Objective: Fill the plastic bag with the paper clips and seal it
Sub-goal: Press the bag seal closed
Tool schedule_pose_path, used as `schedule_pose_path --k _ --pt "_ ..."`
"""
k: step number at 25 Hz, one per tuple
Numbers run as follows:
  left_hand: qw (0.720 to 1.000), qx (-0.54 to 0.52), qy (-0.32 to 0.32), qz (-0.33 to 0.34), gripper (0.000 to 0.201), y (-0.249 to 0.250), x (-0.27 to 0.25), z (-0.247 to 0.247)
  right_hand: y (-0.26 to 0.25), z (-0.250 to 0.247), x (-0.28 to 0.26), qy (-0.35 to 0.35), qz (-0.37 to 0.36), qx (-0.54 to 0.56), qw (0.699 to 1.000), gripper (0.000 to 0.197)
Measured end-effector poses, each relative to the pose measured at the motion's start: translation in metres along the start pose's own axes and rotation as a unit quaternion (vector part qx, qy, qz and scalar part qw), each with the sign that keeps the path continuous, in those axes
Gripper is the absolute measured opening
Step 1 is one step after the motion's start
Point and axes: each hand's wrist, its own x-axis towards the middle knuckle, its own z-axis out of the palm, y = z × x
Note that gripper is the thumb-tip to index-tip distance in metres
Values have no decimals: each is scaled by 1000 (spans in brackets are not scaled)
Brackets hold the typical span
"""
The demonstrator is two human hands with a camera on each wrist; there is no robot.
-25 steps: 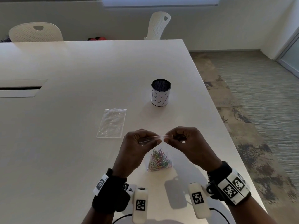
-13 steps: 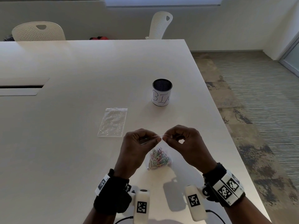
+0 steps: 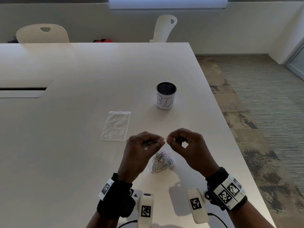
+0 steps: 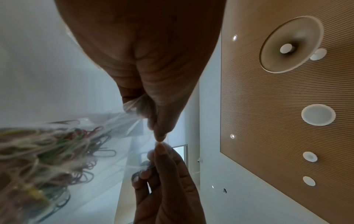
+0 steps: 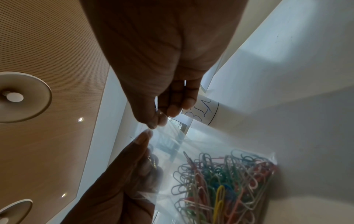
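Where both hands pinch, plastic bag (image 3: pixel 162 162) hanging below left hand (image 3: pixel 141 150).

The head view is dim and sharp; a bright window strip (image 3: pixel 167 2) lights it from the far wall; soft shadows fall on the near tabletop (image 3: pixel 82 162); straight lines bow at the edges; both wrist views distort strongly; the paper clips (image 4: pixel 34 159) blur in the left one; ceiling lights (image 4: pixel 318 114) glow.
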Motion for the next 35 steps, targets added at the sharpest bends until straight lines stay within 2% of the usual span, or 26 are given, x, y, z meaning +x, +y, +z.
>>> schedule_pose_path --k 7,13,18,20,24,27,30,32,33,35 --pt "997 61 -14 49 8 0 0 2 -2 6 -2 1 -19 -10 1000 11" --pt "996 74 16 44 6 0 -3 -11 -1 3 -5 51 13 -5 999 10" --pt "982 153 38 106 5 1 0 -17 -2 -4 -6 31 -2 -36 999 10" --pt "980 160 53 109 5 2 1 -17 -4 -6 -3 27 -10 -61 998 11" --pt "981 167 58 85 9 2 1 -28 -3 -12 0 44 10 -64 997 10" --pt "971 203 35 121 17 1 1 -31 -2 -18 0 33 2 -72 997 8" --pt "962 228 49 143 24 0 3 -24 -2 -15 3 27 -13 -108 994 11" --pt "964 217 55 143 21 2 3 -20 3 -15 4 23 27 -87 996 5" --pt "968 203 42 144 18 4 2 -19 7 -17 4 -3 62 -59 996 11" --pt "975 168 -8 149 12 11 2 -17 14 -21 3 -103 123 7 987 52"
